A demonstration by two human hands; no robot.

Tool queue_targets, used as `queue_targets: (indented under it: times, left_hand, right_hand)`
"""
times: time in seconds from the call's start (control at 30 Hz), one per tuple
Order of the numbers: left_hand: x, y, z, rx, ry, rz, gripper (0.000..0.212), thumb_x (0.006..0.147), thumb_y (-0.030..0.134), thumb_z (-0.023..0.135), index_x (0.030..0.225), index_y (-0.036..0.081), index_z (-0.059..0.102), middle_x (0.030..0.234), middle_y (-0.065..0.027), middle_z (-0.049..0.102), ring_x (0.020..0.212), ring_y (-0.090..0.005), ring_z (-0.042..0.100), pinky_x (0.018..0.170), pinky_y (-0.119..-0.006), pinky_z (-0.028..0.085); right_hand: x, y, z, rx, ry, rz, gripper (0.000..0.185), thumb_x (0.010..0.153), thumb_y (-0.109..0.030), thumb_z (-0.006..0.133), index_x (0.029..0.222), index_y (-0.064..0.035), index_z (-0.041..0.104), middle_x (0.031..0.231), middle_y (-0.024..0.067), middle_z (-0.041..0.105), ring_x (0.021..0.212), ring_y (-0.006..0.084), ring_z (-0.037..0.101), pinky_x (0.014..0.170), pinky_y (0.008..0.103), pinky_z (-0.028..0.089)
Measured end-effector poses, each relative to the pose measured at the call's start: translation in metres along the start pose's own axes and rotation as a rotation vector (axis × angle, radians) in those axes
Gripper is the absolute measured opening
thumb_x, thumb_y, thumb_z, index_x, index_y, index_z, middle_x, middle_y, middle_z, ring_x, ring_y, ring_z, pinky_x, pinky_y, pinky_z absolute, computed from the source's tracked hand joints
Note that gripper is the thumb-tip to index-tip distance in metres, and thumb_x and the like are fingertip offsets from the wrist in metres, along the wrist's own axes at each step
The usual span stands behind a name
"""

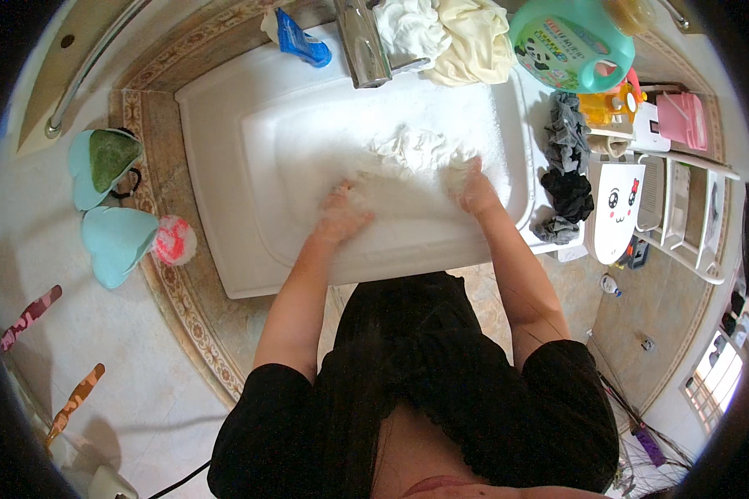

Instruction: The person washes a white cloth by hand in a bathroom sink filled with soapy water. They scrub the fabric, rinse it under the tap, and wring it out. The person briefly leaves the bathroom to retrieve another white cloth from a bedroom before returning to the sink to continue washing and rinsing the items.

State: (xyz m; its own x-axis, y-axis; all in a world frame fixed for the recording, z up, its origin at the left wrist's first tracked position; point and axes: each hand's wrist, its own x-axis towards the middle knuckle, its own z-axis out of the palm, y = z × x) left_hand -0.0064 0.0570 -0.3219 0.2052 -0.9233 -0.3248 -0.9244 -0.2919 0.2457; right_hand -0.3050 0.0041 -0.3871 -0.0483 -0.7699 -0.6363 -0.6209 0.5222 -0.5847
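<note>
Before me is a white washbasin holding cloudy, foamy water. A crumpled white wet cloth breaks the surface under the faucet. My right hand is at the right end of this cloth, its thumb against a bunched fold and the other fingers mostly hidden by cloth and foam. My left hand is partly in the water, left of and nearer to me than the cloth. It is blurred, and suds hide its fingertips, so I cannot tell whether it grips any fabric.
Behind the basin lie a blue tube, white cloth, cream cloth and a green detergent jug. Dark and grey wet cloths line the right ledge beside a white bin. Light-blue wall holders hang left.
</note>
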Motion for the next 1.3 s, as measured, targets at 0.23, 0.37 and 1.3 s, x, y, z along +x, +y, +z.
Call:
queue_targets:
  times: [0.23, 0.37, 1.3]
  left_hand:
    - [0.026, -0.054, -0.050, -0.347, -0.059, -0.114, 0.030, 0.079, 0.014, 0.052, 0.106, 0.000, 0.057, 0.110, -0.0194, 0.055, 0.101, -0.0338, 0.054, 0.089, -0.040, 0.042]
    - [0.020, -0.080, -0.125, -0.642, 0.357, -0.092, 0.029, 0.081, 0.013, 0.051, 0.106, 0.000, 0.055, 0.106, -0.0149, 0.056, 0.100, -0.0273, 0.053, 0.088, -0.037, 0.041]
    - [-0.042, 0.075, -0.220, -0.695, -0.010, 0.516, 0.069, 0.069, 0.027, 0.073, 0.126, 0.005, 0.042, 0.125, -0.0188, 0.045, 0.116, -0.0270, 0.044, 0.097, -0.035, 0.034]
  right_hand:
    - [-0.094, -0.100, -0.086, -0.054, 0.049, -0.148, 0.036, 0.076, -0.013, 0.066, 0.105, 0.0053, 0.054, 0.085, 0.0188, 0.062, 0.078, 0.0235, 0.060, 0.072, 0.0297, 0.047]
    - [-0.145, -0.154, -0.132, 0.226, 0.402, -0.350, 0.017, 0.082, -0.004, 0.059, 0.098, 0.0019, 0.060, 0.081, 0.0063, 0.062, 0.071, 0.0088, 0.054, 0.064, 0.0215, 0.044]
    - [-0.293, -0.362, -0.170, 1.148, -0.176, -0.990, 0.027, 0.085, -0.007, 0.054, 0.111, 0.0011, 0.054, 0.099, 0.0111, 0.062, 0.089, 0.0161, 0.059, 0.078, 0.0257, 0.047]
